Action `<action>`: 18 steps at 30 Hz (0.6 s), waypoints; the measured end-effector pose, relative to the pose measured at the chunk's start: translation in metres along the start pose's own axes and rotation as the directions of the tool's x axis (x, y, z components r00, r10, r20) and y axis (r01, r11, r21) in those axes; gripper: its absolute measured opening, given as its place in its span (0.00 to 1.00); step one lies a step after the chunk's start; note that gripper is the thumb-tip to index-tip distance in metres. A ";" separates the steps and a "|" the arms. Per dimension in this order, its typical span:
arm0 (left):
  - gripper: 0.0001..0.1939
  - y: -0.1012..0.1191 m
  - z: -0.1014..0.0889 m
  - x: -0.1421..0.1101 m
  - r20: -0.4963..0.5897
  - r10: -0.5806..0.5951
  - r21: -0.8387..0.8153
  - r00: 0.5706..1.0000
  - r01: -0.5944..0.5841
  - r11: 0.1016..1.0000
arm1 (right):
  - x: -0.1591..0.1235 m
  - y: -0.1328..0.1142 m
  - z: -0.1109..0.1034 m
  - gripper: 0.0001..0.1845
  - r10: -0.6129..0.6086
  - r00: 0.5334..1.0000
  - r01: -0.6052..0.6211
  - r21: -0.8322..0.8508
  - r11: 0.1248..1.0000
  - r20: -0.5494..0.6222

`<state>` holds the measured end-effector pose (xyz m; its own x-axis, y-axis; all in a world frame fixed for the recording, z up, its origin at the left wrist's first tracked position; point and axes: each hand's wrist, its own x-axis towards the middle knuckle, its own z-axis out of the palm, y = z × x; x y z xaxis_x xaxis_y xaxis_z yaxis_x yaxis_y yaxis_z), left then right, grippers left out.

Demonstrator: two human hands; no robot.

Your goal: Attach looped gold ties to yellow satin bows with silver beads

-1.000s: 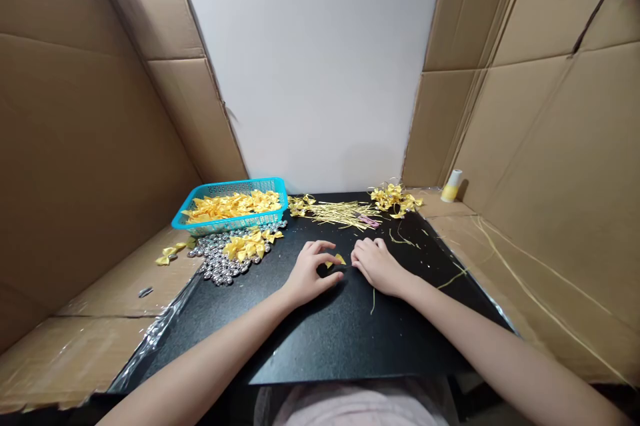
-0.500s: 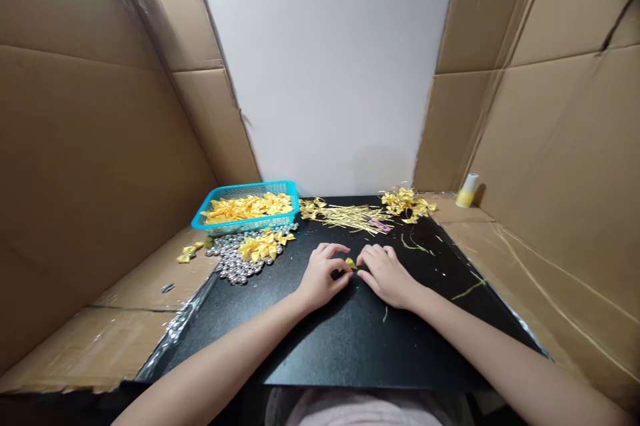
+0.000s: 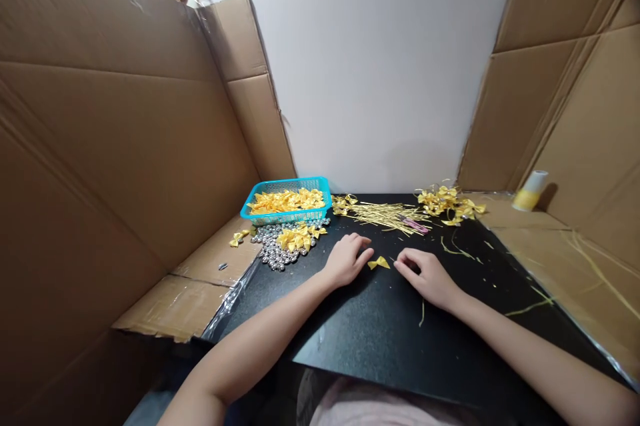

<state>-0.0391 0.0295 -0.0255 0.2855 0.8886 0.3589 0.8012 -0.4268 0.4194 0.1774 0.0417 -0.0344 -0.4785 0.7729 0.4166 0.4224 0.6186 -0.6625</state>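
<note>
Left hand loosely spread, right hand curled, its hold unclear: one brush could knock that bow toward the table's near edge.

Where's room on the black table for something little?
There's bare table between the arms, by the near edge, and between the left arm and the beads. A bow lies between left hand and right hand; the back is crowded: basket, strips, more bows.
</note>
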 end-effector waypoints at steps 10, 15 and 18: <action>0.09 0.003 0.001 -0.002 0.115 0.096 -0.022 0.989 -0.094 0.995 | 0.001 -0.006 0.002 0.20 0.098 0.995 -0.101 0.134 0.986 0.030; 0.08 0.007 0.002 -0.001 0.114 0.074 -0.090 0.991 -0.064 0.994 | 0.001 -0.008 0.002 0.19 0.105 0.993 -0.112 0.155 0.982 0.052; 0.05 0.009 0.002 0.000 0.114 0.057 -0.162 0.992 -0.038 0.986 | 0.001 -0.008 0.003 0.19 0.117 0.991 -0.126 0.184 0.975 0.057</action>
<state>-0.0310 0.0257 -0.0240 0.3888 0.8762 0.2848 0.6942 -0.4818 0.5348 0.1715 0.0372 -0.0305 -0.4691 0.8307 0.2997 0.3307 0.4799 -0.8126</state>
